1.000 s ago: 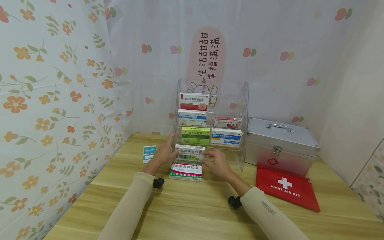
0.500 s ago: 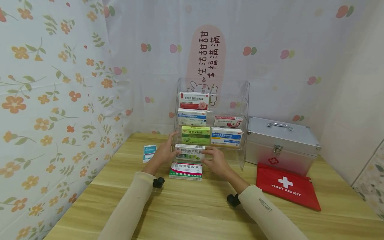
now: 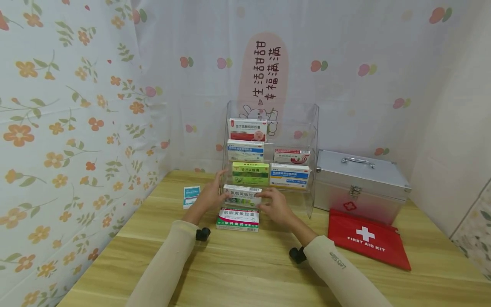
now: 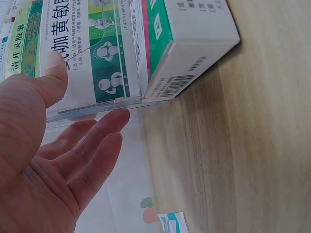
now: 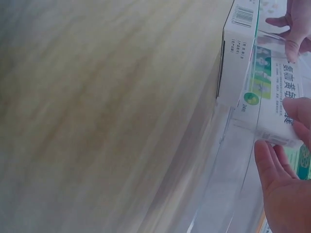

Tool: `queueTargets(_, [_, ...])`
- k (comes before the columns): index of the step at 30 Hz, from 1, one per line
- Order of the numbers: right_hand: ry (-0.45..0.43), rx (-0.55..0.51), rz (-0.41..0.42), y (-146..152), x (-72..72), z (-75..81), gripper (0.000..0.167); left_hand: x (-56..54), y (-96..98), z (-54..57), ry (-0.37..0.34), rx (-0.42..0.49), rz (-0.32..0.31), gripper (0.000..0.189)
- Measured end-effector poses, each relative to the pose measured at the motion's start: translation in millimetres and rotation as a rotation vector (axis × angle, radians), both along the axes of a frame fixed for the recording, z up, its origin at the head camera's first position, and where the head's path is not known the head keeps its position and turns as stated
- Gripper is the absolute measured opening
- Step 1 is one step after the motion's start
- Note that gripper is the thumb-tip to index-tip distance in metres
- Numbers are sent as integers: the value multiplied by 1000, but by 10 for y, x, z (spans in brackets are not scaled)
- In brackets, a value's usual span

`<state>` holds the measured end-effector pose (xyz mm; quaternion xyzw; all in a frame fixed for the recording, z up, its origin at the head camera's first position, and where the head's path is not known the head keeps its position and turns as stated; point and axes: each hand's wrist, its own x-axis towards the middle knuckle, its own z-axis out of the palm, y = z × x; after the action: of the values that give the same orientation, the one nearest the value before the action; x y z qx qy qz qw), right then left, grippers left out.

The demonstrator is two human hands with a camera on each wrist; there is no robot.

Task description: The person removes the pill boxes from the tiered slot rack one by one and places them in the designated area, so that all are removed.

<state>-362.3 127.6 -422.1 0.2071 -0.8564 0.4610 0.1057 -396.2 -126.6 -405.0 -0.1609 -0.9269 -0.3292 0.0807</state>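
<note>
A white medicine box with green pictures (image 3: 242, 195) stands in the lowest tier at the left of a clear display rack (image 3: 312, 200). Its front shows large in the left wrist view. My left hand (image 4: 46, 145) rests its thumb on that front, while its relaxed fingers lie outside the rack's clear side wall. At the box's right end, my right hand (image 5: 286, 179) pinches it with thumb on the face and fingers at the end. Directly in front, a white, pink and green medicine box (image 3: 238, 219) sits on the table against the rack's foot.
Higher tiers hold several boxes, including a green one (image 3: 250, 174) and a blue-and-white one (image 3: 289, 176). To the right are a silver case (image 3: 356, 179) and a red first aid pouch (image 3: 368, 241). A small blue-white packet (image 3: 191, 196) lies left on the wooden table (image 3: 245, 273).
My right hand has shifted very slightly at the box's right end. The left hand and the boxes look unmoved.
</note>
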Motion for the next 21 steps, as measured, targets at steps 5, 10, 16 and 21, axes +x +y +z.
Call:
queueTargets(5, [-9,-6,19,10,-6,12,30,4,0,8,6,-5,4,86])
queueTargets(10, [-4,4,14,16,-13,1,30,8,1,-2,11,-7,-2,86])
queueTargets(16, [158,32,-36,28,-46,-11,27,-5,0,-16,22,-15,-9,86])
queueTargets(21, [283,-4,-88,45,-56,4,25,-4,2,-11,13,2,-7,86])
